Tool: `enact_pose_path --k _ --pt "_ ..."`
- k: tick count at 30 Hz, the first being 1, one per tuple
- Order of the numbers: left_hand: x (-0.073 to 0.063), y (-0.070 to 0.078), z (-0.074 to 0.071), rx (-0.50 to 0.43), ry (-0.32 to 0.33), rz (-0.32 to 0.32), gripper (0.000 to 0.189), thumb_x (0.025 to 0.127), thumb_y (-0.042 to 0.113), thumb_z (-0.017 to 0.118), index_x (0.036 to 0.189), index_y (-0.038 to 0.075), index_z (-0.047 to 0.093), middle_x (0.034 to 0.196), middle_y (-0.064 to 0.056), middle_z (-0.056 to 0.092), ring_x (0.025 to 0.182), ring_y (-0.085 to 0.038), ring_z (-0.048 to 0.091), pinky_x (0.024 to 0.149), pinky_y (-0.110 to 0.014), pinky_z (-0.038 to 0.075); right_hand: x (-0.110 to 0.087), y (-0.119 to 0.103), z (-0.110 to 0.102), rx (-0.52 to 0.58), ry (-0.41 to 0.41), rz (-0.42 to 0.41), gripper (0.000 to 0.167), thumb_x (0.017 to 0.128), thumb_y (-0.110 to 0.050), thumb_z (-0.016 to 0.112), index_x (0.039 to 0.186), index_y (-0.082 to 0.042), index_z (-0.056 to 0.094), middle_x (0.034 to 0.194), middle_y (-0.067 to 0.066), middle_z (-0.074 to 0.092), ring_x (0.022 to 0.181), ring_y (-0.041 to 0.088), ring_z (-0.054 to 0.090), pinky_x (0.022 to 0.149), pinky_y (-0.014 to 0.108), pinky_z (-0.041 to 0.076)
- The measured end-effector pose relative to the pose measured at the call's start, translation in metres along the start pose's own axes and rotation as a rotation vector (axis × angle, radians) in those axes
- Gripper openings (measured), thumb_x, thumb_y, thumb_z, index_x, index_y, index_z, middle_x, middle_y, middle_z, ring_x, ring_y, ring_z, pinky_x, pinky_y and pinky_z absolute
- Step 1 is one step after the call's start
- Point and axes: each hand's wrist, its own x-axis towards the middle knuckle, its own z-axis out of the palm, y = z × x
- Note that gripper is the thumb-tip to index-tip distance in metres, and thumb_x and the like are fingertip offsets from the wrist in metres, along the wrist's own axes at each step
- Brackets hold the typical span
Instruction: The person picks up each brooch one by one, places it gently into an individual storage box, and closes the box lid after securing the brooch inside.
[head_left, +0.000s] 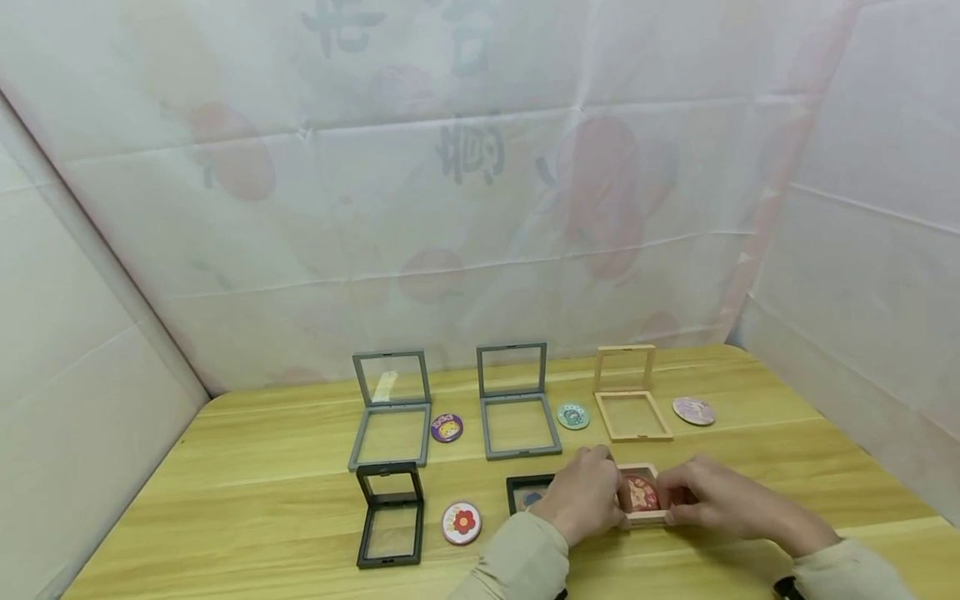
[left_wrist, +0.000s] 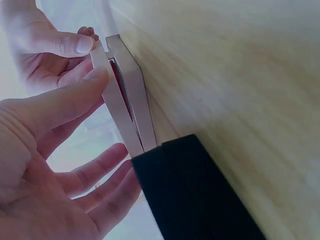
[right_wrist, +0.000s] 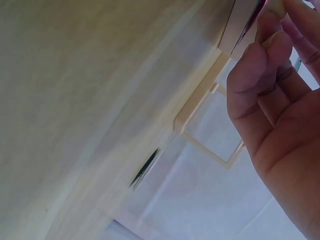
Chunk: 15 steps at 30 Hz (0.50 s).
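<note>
"So, where is the pale frame (head_left: 647, 518), and what has hold of it?"

"Lower right of the head view, on the table (head_left: 225, 500), red badge (head_left: 641, 493) within. Left hand (head_left: 581, 497): thumb and fingers parted only by the frame, gripping its left side. Right hand (head_left: 716, 500): thumb and bent fingers pinching the right side."

"Do the halves meet?"

"Left wrist view: together at the end by the black frame (head_left: 529, 480), gaping at the other; a red edge shows in the gap."

"Method?"

"Judgement: step in hand is bringing the halves together. Centre the badge, line up the rims, then press evenly from both sides. Avoid knocking the black frame; that could skew the alignment."
</note>
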Motion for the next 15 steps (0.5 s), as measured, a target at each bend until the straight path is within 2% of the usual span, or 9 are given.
enact_pose_path --k 10,15 --pt "-0.0012 0.0024 -0.0013 0.069 0.010 0.029 0.012 0.077 0.034 0.090 0.073 0.032 0.079 0.088 0.015 0.057 0.082 -0.001 0.046 0.075 -0.013 0.043 0.0005 -0.0005 0.0004 0.001 -0.014 0.016 0.023 0.088 -0.008 0.076 0.080 -0.023 0.061 0.076 -0.024 0.052 0.066 -0.008 0.045 0.052 0.017 0.040" --pt "-0.0015 0.0038 -0.0019 0.077 0.009 0.021 0.012 0.077 0.034 0.090 0.073 0.032 0.079 0.089 0.014 0.057 0.081 -0.002 0.046 0.073 -0.014 0.043 0.0010 -0.0012 0.0009 -0.008 -0.015 0.024 0.023 0.088 -0.008 0.076 0.081 -0.023 0.060 0.076 -0.024 0.052 0.066 -0.008 0.044 0.053 0.017 0.039"
